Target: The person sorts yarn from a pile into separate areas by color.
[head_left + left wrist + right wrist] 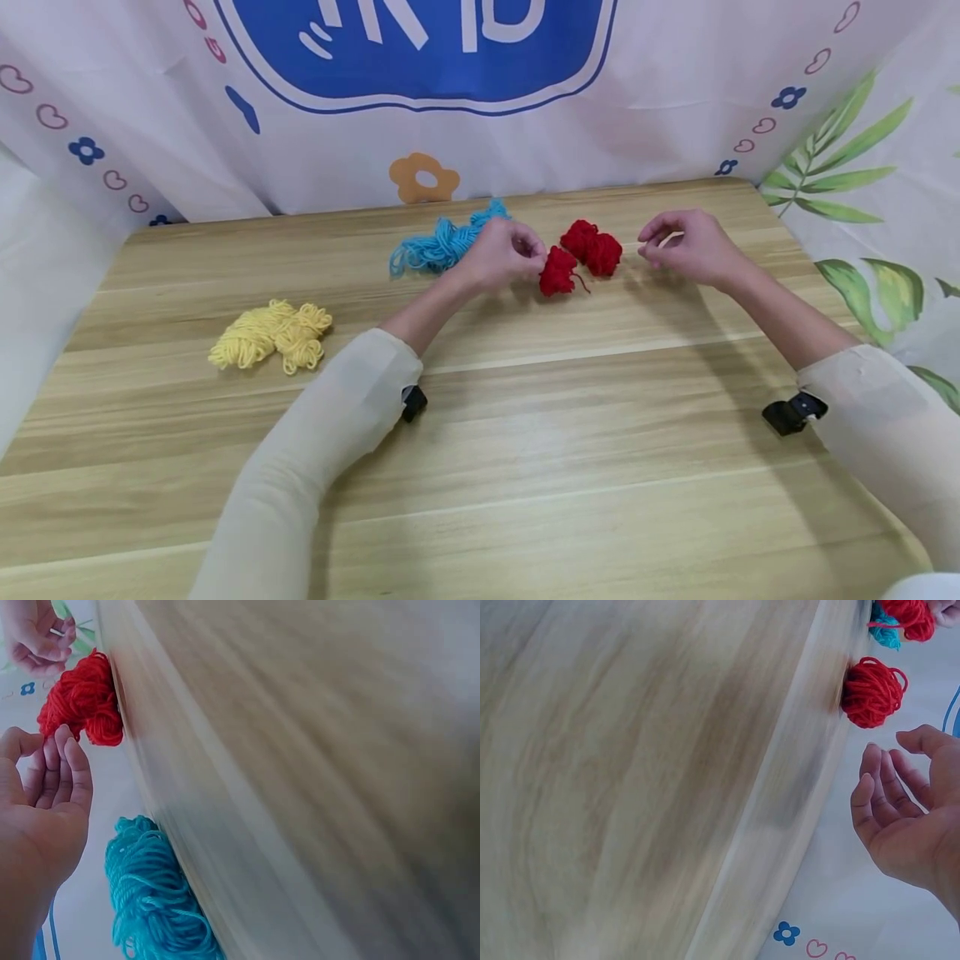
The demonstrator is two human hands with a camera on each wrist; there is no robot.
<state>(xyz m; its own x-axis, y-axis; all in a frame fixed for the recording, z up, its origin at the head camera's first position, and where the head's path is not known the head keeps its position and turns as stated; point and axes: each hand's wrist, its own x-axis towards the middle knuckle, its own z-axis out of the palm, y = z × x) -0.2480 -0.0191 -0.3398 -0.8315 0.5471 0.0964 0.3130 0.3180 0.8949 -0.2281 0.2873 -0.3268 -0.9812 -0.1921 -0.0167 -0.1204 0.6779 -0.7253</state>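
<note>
Two parts of a red yarn bundle show near the back of the table. My left hand [504, 252] pinches the edge of the nearer red yarn clump [557, 272] between thumb and fingertips; a loose end trails from it. Just behind that clump lies the other red yarn clump [592, 247], which the right wrist view shows as a rounded wad. To its right my right hand [692, 244] hovers apart from the yarn, fingers loosely bent with nothing between them. Whether a strand joins the two red clumps, I cannot tell.
Behind my left hand lies a blue yarn skein [442, 243], partly hidden by it. A yellow yarn skein [272, 335] rests on the left of the wooden table [525, 450]. A printed white cloth [315, 158] hangs along the back edge.
</note>
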